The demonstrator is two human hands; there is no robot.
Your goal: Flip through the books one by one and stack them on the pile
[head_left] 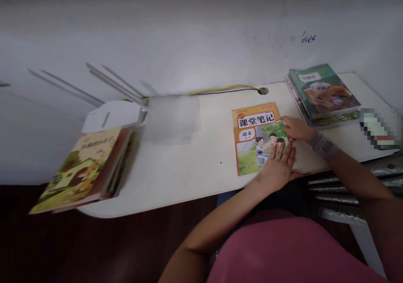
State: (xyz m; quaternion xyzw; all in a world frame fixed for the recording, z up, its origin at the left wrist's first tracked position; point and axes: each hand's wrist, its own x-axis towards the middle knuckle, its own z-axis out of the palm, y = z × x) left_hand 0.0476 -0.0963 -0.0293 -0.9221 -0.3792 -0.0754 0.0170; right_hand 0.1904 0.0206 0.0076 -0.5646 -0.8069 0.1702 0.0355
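An orange-bordered book (252,144) with a cartoon of children on its cover lies closed on the white table. My left hand (278,165) rests on the lower right part of the cover, its fingers stretched out and flat. At the book's right edge is my right hand (296,128), with its fingers curled and closed on that edge. The wrist behind it wears a grey band (323,143).
A stack of books with a monkey-cover book (327,90) on top stands at the back right. Several picture books (82,165) lean over the table's left end, beside a white object (113,116). A yellow cable (226,87) runs along the wall. A blurred-out object (379,127) lies far right.
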